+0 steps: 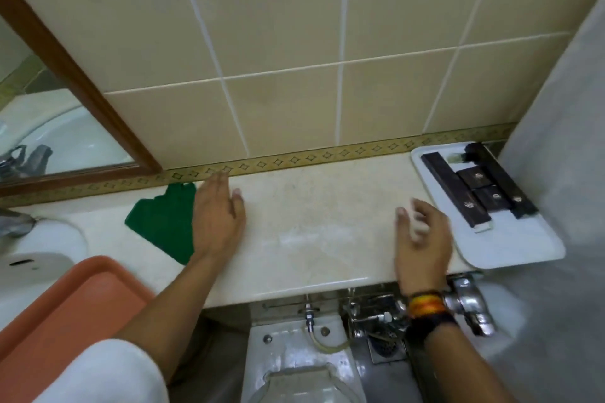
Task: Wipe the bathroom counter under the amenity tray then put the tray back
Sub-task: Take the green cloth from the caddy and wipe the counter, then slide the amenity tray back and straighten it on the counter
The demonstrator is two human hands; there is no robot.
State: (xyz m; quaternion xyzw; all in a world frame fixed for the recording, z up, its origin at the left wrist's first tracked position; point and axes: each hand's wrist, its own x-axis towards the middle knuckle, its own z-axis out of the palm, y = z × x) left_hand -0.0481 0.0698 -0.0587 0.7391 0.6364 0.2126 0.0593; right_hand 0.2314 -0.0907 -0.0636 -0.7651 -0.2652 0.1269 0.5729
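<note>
A white amenity tray with several dark packets rests at the right end of the beige counter, its near corner over the counter's edge. A green cloth lies flat on the counter to the left. My left hand hovers open beside the cloth's right edge, partly covering it. My right hand is open just left of the tray, fingers apart, holding nothing. It wears colourful wristbands.
A white sink with a faucet sits at the left, an orange tray in front of it. A mirror with a brown frame hangs at the left. Below the counter are a toilet and chrome valves.
</note>
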